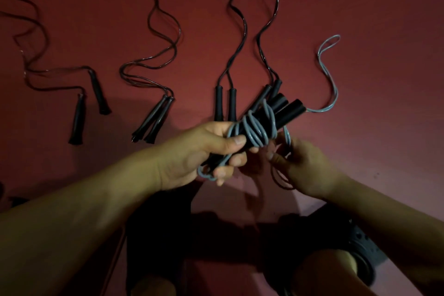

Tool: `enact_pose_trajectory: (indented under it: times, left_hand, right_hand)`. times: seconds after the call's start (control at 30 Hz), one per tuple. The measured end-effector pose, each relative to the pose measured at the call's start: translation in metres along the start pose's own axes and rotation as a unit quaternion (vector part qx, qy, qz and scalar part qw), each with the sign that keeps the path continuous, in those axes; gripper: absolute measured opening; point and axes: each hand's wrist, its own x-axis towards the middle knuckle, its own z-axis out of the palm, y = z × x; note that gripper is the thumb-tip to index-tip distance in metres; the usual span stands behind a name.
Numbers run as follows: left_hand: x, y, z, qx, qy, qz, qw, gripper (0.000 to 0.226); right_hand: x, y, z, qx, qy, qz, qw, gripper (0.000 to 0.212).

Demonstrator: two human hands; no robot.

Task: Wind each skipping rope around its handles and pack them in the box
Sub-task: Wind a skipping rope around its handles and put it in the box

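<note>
My left hand [206, 151] grips a pair of black handles [283, 109] with a grey rope [255, 131] coiled around them in several turns. My right hand [300, 163] pinches the grey rope just below the handles. The loose end of the grey rope [330, 74] trails up and to the right across the red floor, ending in a loop. Several dark skipping ropes lie stretched out on the floor beyond my hands, each with black handles: one at far left [96, 94], one left of centre [156, 118], one at centre [225, 103]. No box is visible.
The red floor [384, 55] fills the view. A fourth dark rope [266, 55] runs behind the held handles. My knees and a dark perforated shoe [362, 243] are at the bottom. A dark object [14, 200] sits at the left edge.
</note>
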Motion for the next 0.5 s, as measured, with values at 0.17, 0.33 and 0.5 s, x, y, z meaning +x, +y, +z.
enact_pose_trajectory:
  times: [0.17, 0.33, 0.5]
  left_hand:
    - [-0.004, -0.003, -0.002, -0.037, -0.018, -0.002, 0.999, 0.026]
    - [-0.006, 0.000, -0.005, -0.116, 0.023, 0.005, 0.993, 0.020]
    - [0.000, -0.001, -0.009, -0.063, 0.113, -0.010, 0.992, 0.023]
  right_hand:
    - [-0.005, 0.000, 0.010, -0.081, -0.044, 0.001, 0.996, 0.018]
    - [-0.008, -0.013, 0.007, -0.089, -0.101, -0.018, 0.991, 0.011]
    - [-0.009, -0.023, 0.008, -0.099, -0.129, -0.045, 0.986, 0.015]
